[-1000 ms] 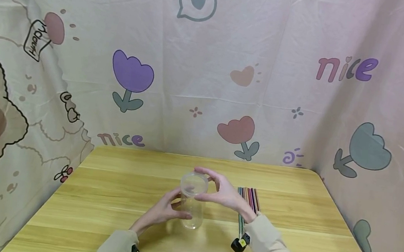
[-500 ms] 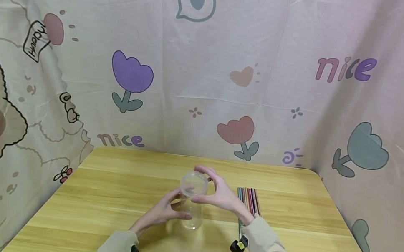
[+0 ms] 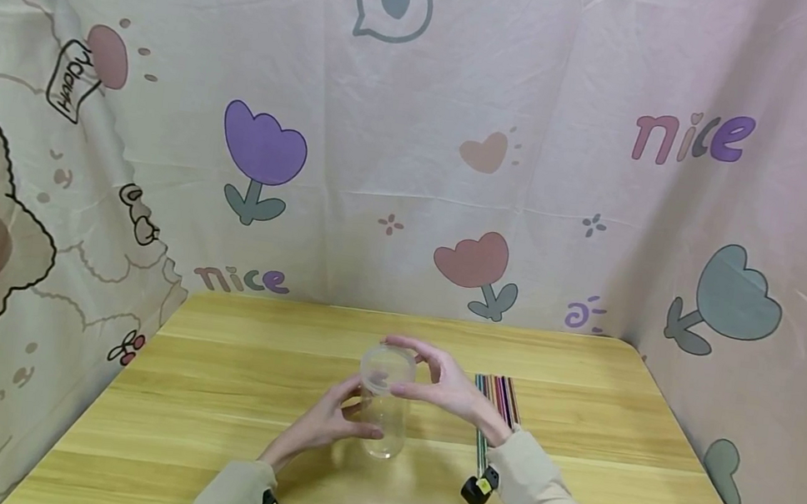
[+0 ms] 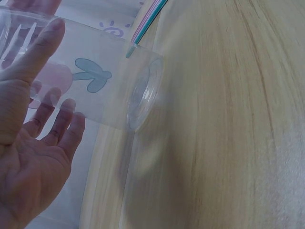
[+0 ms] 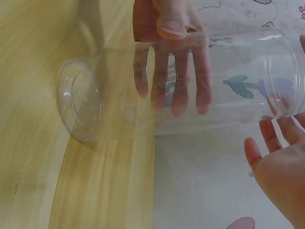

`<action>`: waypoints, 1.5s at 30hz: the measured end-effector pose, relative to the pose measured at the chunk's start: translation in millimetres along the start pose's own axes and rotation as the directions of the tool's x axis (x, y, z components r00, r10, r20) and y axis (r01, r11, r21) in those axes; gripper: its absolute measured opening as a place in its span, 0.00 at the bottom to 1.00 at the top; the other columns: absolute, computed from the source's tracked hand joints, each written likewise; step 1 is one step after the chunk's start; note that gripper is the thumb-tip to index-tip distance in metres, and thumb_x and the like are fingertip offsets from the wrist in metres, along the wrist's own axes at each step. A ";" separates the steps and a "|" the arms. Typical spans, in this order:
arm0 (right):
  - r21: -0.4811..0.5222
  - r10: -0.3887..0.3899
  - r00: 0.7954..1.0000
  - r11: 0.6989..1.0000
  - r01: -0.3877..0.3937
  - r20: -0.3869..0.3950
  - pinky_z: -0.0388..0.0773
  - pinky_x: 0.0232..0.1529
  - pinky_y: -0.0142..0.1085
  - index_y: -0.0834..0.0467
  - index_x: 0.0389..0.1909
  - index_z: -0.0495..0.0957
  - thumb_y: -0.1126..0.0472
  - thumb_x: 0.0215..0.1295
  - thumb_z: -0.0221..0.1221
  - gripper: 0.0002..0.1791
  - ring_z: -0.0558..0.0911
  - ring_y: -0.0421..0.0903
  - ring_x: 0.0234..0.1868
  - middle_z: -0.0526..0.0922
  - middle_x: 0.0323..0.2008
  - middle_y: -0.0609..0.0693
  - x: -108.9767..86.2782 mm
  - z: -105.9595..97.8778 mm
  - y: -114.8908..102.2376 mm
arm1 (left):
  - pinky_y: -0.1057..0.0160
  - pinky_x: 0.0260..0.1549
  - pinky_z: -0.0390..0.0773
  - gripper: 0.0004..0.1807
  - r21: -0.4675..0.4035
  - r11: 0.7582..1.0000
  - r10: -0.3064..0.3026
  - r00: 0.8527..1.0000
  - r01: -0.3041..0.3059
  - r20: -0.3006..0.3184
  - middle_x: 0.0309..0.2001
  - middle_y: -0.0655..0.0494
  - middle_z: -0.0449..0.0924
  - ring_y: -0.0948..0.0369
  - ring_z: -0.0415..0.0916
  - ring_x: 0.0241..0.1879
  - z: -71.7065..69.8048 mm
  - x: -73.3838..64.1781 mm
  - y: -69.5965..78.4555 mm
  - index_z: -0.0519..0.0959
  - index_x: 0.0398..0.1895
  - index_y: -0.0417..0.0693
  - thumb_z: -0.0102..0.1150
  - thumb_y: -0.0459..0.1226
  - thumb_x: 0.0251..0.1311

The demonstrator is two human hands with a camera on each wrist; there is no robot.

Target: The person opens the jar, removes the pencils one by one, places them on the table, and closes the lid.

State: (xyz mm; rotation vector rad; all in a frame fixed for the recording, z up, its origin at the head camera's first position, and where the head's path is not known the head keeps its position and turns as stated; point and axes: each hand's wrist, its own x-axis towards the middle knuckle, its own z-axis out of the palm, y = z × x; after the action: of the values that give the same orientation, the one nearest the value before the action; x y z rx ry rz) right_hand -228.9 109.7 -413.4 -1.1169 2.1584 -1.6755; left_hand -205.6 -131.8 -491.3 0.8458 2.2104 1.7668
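Observation:
A tall clear plastic jar [image 3: 388,422] is upright near the middle of the wooden table. My left hand [image 3: 328,419] holds its body from the left, thumb at the near side. Through the clear wall, the curled fingers of the left hand [image 5: 174,71] show in the right wrist view. My right hand [image 3: 449,388] grips the rim of the translucent round lid [image 3: 387,359] at the top, thumb in front and index finger behind. The round base of the jar [image 4: 144,95] appears in the left wrist view; whether it touches the table I cannot tell.
Several thin coloured sticks [image 3: 499,398] lie side by side to the right, partly behind the right wrist. The wooden table [image 3: 206,379] ends at a patterned cloth backdrop [image 3: 372,265]. Each wrist carries a small black camera.
Over the last half second the right thumb has moved slightly back and right along the lid's rim, the index finger slightly left. The left hand and the jar stay in place.

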 end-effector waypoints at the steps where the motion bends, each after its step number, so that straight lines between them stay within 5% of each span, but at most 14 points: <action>1: -0.022 0.004 1.000 1.000 -0.004 -0.021 0.70 0.60 0.45 0.57 0.73 0.65 0.57 0.63 0.68 0.38 0.71 0.53 0.57 0.71 0.72 0.53 0.0 0.7 -0.5 | 0.33 0.73 0.61 0.46 -0.001 1.000 0.001 1.000 -0.001 0.001 0.73 0.40 0.62 0.37 0.59 0.72 0.0 0.0 0.2 0.60 0.76 0.49 0.74 0.34 0.54; 10: -0.201 -0.005 0.994 0.980 -0.016 -0.106 0.71 0.62 0.40 0.53 0.71 0.69 0.50 0.55 0.73 0.43 0.73 0.44 0.60 0.74 0.67 0.52 0.2 5.7 -6.1 | 0.33 0.73 0.61 0.45 0.003 1.000 -0.006 1.000 0.006 0.000 0.74 0.39 0.62 0.37 0.57 0.74 -0.2 0.3 -0.9 0.61 0.75 0.50 0.74 0.34 0.55; 15: -0.076 -0.026 1.000 0.997 0.025 -0.008 0.66 0.71 0.51 0.54 0.76 0.62 0.54 0.63 0.68 0.42 0.68 0.49 0.69 0.65 0.75 0.53 -0.8 1.8 -4.3 | 0.34 0.73 0.62 0.45 0.009 1.000 0.003 1.000 -0.003 -0.003 0.71 0.39 0.64 0.38 0.59 0.72 -0.3 0.4 -2.3 0.62 0.75 0.50 0.74 0.34 0.54; 21: 0.096 -0.032 0.995 0.995 0.023 0.099 0.48 0.80 0.64 0.54 0.77 0.59 0.59 0.68 0.62 0.38 0.56 0.51 0.79 0.59 0.79 0.51 -1.6 -3.7 -1.2 | 0.35 0.73 0.62 0.46 0.004 1.000 -0.007 1.000 0.007 -0.009 0.71 0.41 0.65 0.39 0.61 0.71 -0.2 0.0 -1.3 0.61 0.75 0.49 0.74 0.34 0.54; 26: 0.061 -0.011 0.999 0.998 0.007 0.050 0.64 0.73 0.55 0.61 0.75 0.60 0.58 0.65 0.65 0.40 0.66 0.55 0.69 0.65 0.75 0.54 -1.2 -3.1 -1.2 | 0.35 0.73 0.62 0.46 0.006 1.000 -0.005 1.000 0.005 -0.008 0.73 0.41 0.64 0.39 0.61 0.72 0.3 0.6 -1.5 0.61 0.75 0.49 0.74 0.34 0.53; 30: -0.065 0.014 0.999 0.998 -0.017 -0.043 0.70 0.60 0.43 0.58 0.74 0.64 0.55 0.60 0.70 0.42 0.71 0.53 0.56 0.72 0.71 0.55 -0.3 0.2 -2.1 | 0.36 0.73 0.63 0.46 0.007 1.000 -0.015 1.000 0.015 -0.012 0.73 0.41 0.63 0.39 0.61 0.72 0.0 0.4 -1.9 0.62 0.75 0.49 0.74 0.34 0.53; 36: -0.175 0.026 0.996 0.984 -0.040 -0.081 0.70 0.65 0.46 0.55 0.73 0.67 0.50 0.55 0.73 0.45 0.72 0.48 0.63 0.73 0.68 0.53 0.6 3.8 -2.9 | 0.37 0.73 0.64 0.45 0.022 0.999 -0.026 1.000 0.026 -0.013 0.71 0.42 0.65 0.40 0.61 0.72 -0.5 0.3 -2.2 0.62 0.75 0.50 0.74 0.36 0.54; 45: 0.128 -0.028 0.997 0.992 0.018 0.074 0.59 0.77 0.60 0.57 0.78 0.56 0.64 0.65 0.64 0.42 0.63 0.54 0.74 0.61 0.77 0.55 -1.4 -2.1 1.5 | 0.37 0.73 0.64 0.46 0.022 0.999 -0.025 1.000 0.025 -0.016 0.68 0.43 0.67 0.46 0.65 0.67 0.0 0.5 -1.5 0.62 0.75 0.50 0.75 0.35 0.53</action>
State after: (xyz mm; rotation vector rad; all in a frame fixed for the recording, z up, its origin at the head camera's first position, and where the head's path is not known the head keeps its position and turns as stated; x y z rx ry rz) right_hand -229.8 112.3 -414.4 -1.1541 1.9712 -1.7242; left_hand -206.5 -131.8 -492.6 0.8082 2.2444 1.7467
